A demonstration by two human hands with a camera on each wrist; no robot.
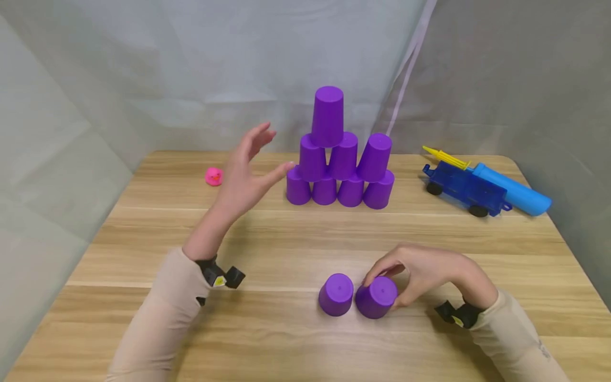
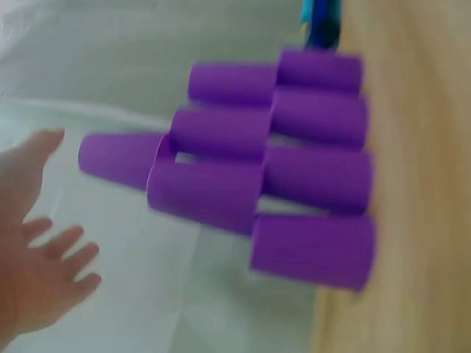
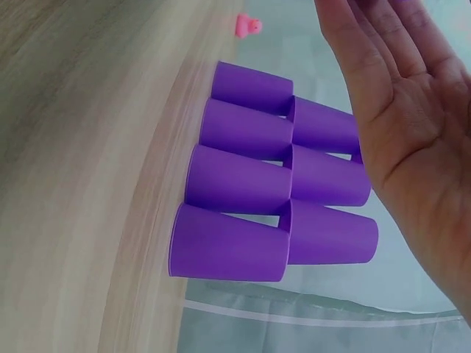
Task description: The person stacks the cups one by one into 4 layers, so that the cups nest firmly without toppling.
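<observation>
The right hand grips an upside-down purple cup on the table, touching a second loose cup. The left hand hovers released, fingers spread, just beside the cup pyramid. A toy truck and pink duck sit apart.

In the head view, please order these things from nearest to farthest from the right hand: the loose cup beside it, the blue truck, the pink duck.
1. Loose cup: just left of the cup that the right hand holds, near edge.
2. Blue truck: far right of the table.
3. Pink duck: far left, beyond the left hand.
</observation>
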